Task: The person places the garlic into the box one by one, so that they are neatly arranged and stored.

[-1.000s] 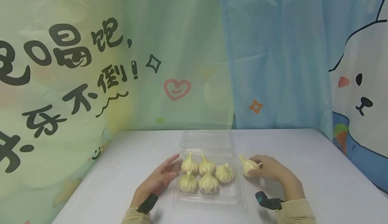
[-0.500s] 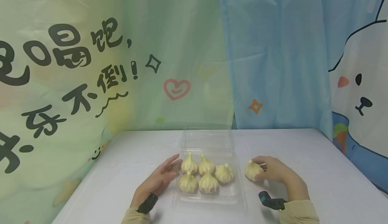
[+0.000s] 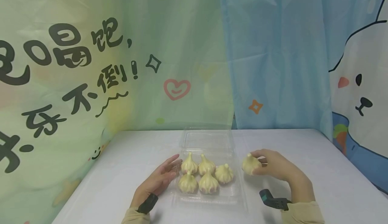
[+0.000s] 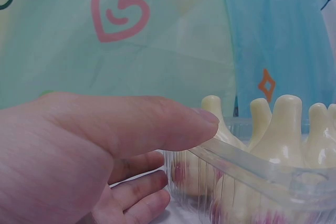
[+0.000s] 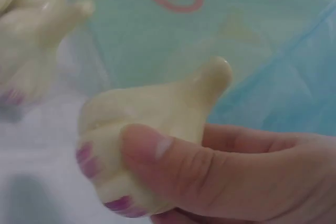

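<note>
My right hand [image 3: 274,165] grips a garlic bulb [image 5: 142,114] between thumb and fingers, just right of a clear plastic clamshell box [image 3: 239,197]. The bulb is cream with purple streaks at its base, and its stem points up. Inside the box stand several more garlic bulbs [image 3: 208,183], two at the back left, two in front and one at the right. My left hand [image 3: 160,177] rests at the box's left side with its fingers extended. In the left wrist view its thumb [image 4: 173,121] lies at the rim and its fingertips [image 4: 152,205] are against the ribbed wall.
The box's transparent lid [image 3: 207,139] lies folded back toward the rear of the white table [image 3: 145,146]. Behind the table hangs a printed curtain [image 3: 194,55], green at left and blue at right. A dark camera mount [image 3: 274,202] sticks out from the right wrist.
The garlic in my right hand has turned from leaning left to stem-up. It first shifted right, then rose slightly back leftward. My left hand and the box have stayed still.
</note>
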Motion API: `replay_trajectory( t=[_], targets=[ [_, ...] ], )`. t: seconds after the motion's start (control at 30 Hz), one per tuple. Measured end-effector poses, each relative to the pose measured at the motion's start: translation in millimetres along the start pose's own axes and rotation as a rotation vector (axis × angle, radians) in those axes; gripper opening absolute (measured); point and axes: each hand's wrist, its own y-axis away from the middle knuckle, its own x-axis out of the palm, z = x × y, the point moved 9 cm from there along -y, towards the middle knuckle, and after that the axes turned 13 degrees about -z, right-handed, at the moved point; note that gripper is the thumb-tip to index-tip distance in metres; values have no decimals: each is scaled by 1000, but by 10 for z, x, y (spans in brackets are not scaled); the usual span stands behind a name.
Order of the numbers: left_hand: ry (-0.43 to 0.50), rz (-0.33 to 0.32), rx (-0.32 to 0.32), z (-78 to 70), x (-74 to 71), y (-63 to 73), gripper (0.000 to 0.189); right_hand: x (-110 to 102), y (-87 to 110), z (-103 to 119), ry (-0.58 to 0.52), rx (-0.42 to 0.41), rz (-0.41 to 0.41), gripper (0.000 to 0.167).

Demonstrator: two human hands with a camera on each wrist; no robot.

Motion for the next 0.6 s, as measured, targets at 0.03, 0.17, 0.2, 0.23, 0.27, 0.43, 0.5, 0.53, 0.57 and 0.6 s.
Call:
replay_trajectory(
  t=[0.03, 0.17, 0.2, 0.23, 0.27, 0.43, 0.5, 0.53, 0.57, 0.6],
  targets=[
    [-1, 2, 1, -1, 2, -1, 71, -15, 12, 42, 3, -3, 1, 71],
    [8, 12, 2, 7, 1, -3, 73, -56, 63, 222, -23, -33, 11, 70],
    [10, 16, 5, 8, 2, -3, 74, -57, 78, 264, -42, -40, 19, 70],
    [11, 20, 7, 9, 2, -3, 74, -55, 89, 302, -62, -46, 26, 69],
    [10, 21, 8, 12, 0, -5, 75, -48, 98, 335, -80, -52, 38, 68],
    [11, 24, 10, 14, 1, -4, 75, 55, 124, 470, -142, -86, 111, 63],
    [11, 20, 6, 12, 1, -3, 74, 114, 130, 524, -146, -101, 133, 60],
    [10, 18, 4, 12, 2, -2, 74, 144, 129, 549, -144, -106, 141, 59],
    [10, 16, 2, 11, 2, -1, 73, 178, 129, 576, -142, -115, 150, 58],
    [7, 11, -1, 11, 1, -2, 72, 212, 126, 605, -132, -124, 157, 57]
  ],
)
